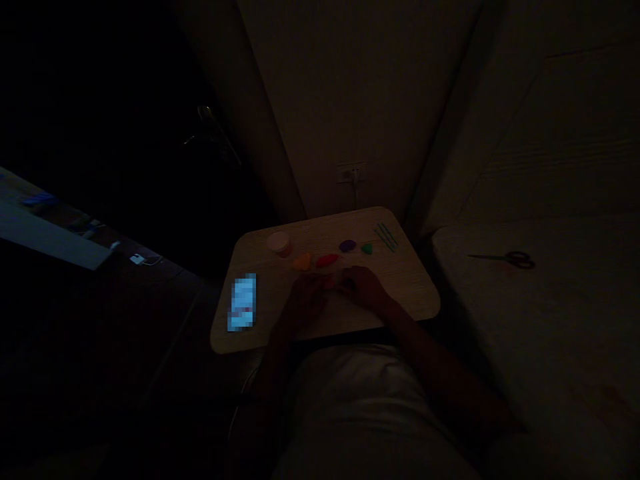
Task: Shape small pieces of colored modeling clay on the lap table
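Observation:
Dim light covers the small table [270, 320], and the fingers are hard to make out. My left hand [307, 297] rests low over its middle, fingers seemingly curled toward a small reddish piece [329, 283]. Close by on the right, my right hand [363, 287] is bent inward with its fingertips near the same piece. Just beyond the hands lie soft-looking lumps like modelling clay: an orange lump [302, 261], a red lump [327, 260], a purple lump [347, 246] and a green lump [367, 249].
A round tub [280, 244] stands at the table's back left. Thin greenish sticks [386, 237] lie at the back right. A lit phone [243, 302] is on the left. Scissors [517, 259] rest on a pale surface [540, 320] to the right. Behind is a wall socket [352, 173].

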`<action>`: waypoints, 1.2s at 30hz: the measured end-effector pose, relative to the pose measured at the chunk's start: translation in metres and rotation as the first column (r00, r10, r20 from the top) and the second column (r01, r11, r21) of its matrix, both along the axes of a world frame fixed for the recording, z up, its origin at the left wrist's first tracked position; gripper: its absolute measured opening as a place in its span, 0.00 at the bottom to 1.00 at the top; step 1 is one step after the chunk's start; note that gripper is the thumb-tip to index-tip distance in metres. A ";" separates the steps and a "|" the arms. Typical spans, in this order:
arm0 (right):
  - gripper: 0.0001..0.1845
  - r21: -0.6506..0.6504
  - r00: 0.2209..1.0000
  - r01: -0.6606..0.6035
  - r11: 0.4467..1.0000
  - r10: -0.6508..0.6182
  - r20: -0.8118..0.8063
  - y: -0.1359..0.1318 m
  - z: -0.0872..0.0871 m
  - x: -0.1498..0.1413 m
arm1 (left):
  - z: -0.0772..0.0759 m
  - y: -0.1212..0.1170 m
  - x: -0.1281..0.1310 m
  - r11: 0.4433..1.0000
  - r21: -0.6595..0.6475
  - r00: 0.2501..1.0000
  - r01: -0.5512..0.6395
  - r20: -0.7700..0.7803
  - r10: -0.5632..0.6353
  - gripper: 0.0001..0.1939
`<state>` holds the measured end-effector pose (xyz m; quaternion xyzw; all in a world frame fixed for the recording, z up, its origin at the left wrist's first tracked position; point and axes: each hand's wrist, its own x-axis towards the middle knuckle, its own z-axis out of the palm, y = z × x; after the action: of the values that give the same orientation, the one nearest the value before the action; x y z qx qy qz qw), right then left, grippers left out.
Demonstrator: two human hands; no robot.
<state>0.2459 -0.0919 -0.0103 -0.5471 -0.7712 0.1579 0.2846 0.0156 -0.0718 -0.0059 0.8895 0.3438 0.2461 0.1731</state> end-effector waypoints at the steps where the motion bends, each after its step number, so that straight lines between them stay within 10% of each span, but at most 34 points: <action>1: 0.11 0.002 1.000 -0.010 1.000 0.010 -0.002 0.000 0.000 0.000 | 0.000 0.000 0.000 1.000 0.001 1.000 0.005 0.002 -0.005 0.28; 36: 0.10 -0.034 0.990 0.003 0.999 0.002 0.143 -0.003 0.004 -0.005 | 0.001 0.007 0.001 0.999 -0.031 0.999 0.034 -0.021 -0.034 0.24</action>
<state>0.2404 -0.0951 -0.0061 -0.5619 -0.7867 0.1316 0.2193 0.0163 -0.0652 -0.0048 0.8951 0.3342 0.2282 0.1871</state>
